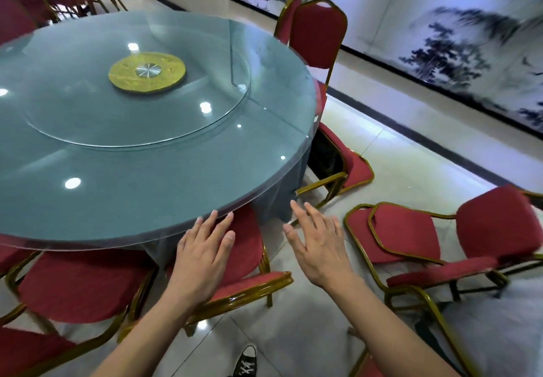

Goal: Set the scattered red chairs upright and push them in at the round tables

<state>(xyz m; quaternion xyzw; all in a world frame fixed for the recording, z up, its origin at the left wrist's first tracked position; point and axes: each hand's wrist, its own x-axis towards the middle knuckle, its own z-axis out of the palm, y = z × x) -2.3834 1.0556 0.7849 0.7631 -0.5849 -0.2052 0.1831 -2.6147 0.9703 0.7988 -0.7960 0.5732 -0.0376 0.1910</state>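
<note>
While both hands hover, palms down, by the table edge:
Left hand (202, 254): fingers spread, holding nothing, over an upright chair (246, 247) tucked under the round table (152, 171).
Right hand (318, 247): fingers splayed, empty.
Tipped chairs: one (349, 165) on its side just beside the tablecloth, two (411, 235) toppled together at right.
Far chair (317, 34): upright at the table.
Table top: glass turntable (138, 106), gold hub (147, 74).

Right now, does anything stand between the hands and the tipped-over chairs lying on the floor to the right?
Nothing visible does. The right hand and left hand hover open near the table edge. Bare tile floor lies between the right hand and the nearest tipped chair. A second fallen chair lies beside the table.
</note>
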